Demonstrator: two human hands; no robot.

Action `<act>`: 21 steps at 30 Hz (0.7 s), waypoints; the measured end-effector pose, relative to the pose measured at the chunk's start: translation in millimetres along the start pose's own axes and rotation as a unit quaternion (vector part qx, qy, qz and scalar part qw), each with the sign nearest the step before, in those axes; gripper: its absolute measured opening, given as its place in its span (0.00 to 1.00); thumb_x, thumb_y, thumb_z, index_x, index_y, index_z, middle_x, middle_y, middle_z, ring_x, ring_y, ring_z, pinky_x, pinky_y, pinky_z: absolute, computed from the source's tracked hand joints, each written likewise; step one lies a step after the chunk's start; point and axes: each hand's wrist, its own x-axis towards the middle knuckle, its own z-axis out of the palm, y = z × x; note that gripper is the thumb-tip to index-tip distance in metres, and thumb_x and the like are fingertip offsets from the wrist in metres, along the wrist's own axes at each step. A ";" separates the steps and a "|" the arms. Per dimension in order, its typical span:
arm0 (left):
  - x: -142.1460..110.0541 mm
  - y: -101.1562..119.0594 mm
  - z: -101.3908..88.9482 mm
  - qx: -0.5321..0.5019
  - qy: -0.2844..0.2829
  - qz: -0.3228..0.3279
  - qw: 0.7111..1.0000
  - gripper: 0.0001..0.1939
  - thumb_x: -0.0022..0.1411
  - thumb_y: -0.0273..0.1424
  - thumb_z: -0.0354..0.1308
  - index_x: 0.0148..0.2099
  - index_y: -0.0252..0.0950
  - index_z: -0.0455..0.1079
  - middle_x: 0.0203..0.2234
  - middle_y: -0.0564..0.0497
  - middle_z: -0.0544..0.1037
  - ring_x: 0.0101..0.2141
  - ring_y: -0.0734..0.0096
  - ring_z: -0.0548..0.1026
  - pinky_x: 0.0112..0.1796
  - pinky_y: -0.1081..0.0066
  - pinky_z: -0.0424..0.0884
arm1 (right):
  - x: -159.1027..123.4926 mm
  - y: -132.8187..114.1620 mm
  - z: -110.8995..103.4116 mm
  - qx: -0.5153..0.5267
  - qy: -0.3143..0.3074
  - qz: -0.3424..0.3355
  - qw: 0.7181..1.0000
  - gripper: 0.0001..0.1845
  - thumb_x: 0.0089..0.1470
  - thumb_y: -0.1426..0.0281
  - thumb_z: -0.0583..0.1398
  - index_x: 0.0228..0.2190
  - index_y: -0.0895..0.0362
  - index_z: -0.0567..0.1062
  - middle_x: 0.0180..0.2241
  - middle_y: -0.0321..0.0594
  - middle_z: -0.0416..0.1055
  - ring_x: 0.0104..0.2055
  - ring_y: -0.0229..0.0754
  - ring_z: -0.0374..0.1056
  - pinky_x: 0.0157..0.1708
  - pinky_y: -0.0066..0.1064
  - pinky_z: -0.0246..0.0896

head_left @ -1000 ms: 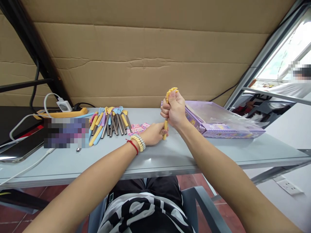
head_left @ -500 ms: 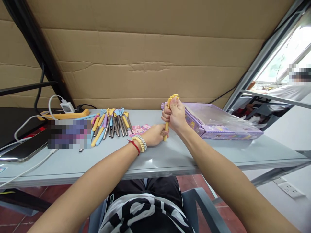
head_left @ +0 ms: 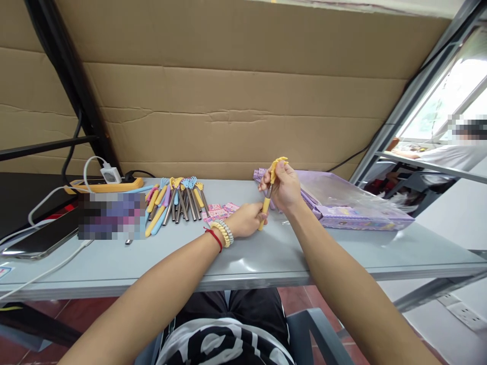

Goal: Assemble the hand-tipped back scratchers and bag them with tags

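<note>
Upright but slightly tilted, a yellow back scratcher [head_left: 266,205] with a hand-shaped head is held between both my hands above the table. My right hand [head_left: 287,187] is closed around its head and upper part. My left hand [head_left: 243,220] grips the lower yellow handle. A short length of metal rod shows between the two hands. Left of my left hand lies a pile of similar back scratchers [head_left: 182,200] with metal rods and yellow, blue, pink and purple parts. Several pink printed cards [head_left: 216,212] lie just behind my left wrist.
A purple box [head_left: 365,220] with clear plastic lies to the right. On the left are a phone [head_left: 41,241], white cables, a yellow power strip [head_left: 110,186] and a blurred-out patch. Cardboard [head_left: 243,121] stands behind the grey table [head_left: 167,266]. Another person [head_left: 452,152] sits at far right.
My right hand has shifted its grip, and the metal rod between head and handle now shows. The back scratcher leans more to the right. The view has tilted slightly upward.
</note>
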 end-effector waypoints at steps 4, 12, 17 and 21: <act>-0.5 -1.4 0.1 -0.027 0.004 -0.022 0.999 0.06 0.66 0.29 0.44 0.36 0.36 0.61 0.31 0.49 0.76 0.29 0.69 0.72 0.32 0.69 0.67 | 3.9 0.4 -7.1 -0.027 0.046 0.000 0.999 0.33 0.41 0.42 0.65 0.27 0.57 0.61 0.22 0.32 0.65 0.20 0.33 0.64 0.18 0.26 0.61; -2.2 1.2 -9.5 -0.032 0.100 -0.027 0.994 0.13 0.67 0.38 0.44 0.32 0.37 0.59 0.23 0.54 0.68 0.23 0.73 0.65 0.27 0.71 0.61 | 11.3 4.2 -23.1 0.006 0.121 0.033 0.992 0.31 0.34 0.49 0.71 0.27 0.58 0.66 0.21 0.32 0.65 0.19 0.31 0.61 0.16 0.24 0.58; -3.6 3.2 -29.7 -0.018 0.157 -0.033 0.987 0.14 0.64 0.39 0.48 0.30 0.36 0.59 0.21 0.56 0.63 0.24 0.73 0.62 0.27 0.72 0.60 | 9.0 12.0 -24.7 -0.061 0.015 0.085 0.994 0.31 0.31 0.49 0.72 0.24 0.61 0.69 0.20 0.35 0.66 0.17 0.32 0.61 0.14 0.23 0.54; -6.8 3.6 -57.7 0.030 0.100 -0.006 0.995 0.13 0.64 0.38 0.48 0.29 0.36 0.60 0.21 0.56 0.61 0.23 0.75 0.59 0.26 0.73 0.58 | 4.8 22.6 -19.8 -0.122 -0.082 0.127 0.981 0.34 0.33 0.43 0.69 0.24 0.61 0.68 0.19 0.36 0.66 0.16 0.32 0.61 0.15 0.24 0.55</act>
